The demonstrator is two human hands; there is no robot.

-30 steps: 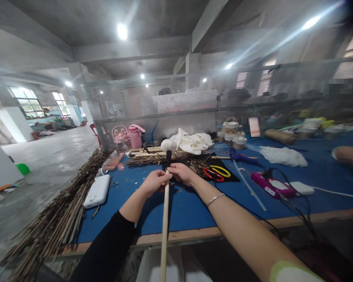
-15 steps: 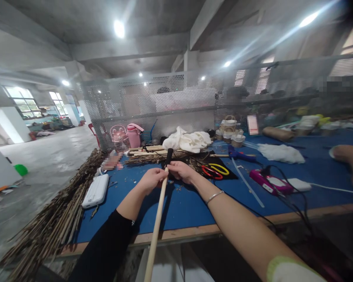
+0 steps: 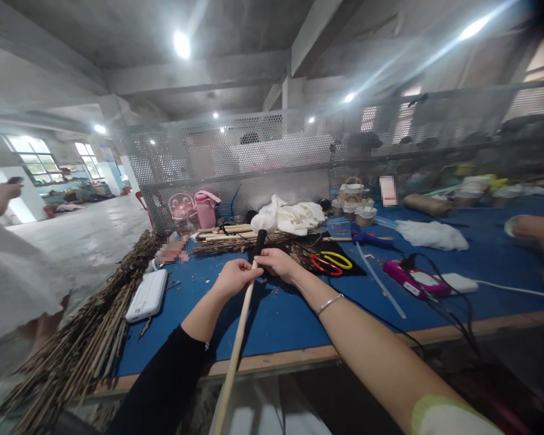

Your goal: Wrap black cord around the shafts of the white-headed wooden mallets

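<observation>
Left hand [image 3: 233, 279] grip closed on the pale wooden stick [image 3: 238, 341], near its upper end. Right hand [image 3: 277, 264] grip pinched on that same end, at the black end piece [image 3: 261, 240]; far-side fingers hidden. Stick slants over the table [image 3: 294, 329], lower part past the near edge. White cloth [image 3: 301, 219] beyond the hands, red-and-yellow-handled scissors [image 3: 325, 266] to the right, white box-shaped device [image 3: 147, 295] left.
</observation>
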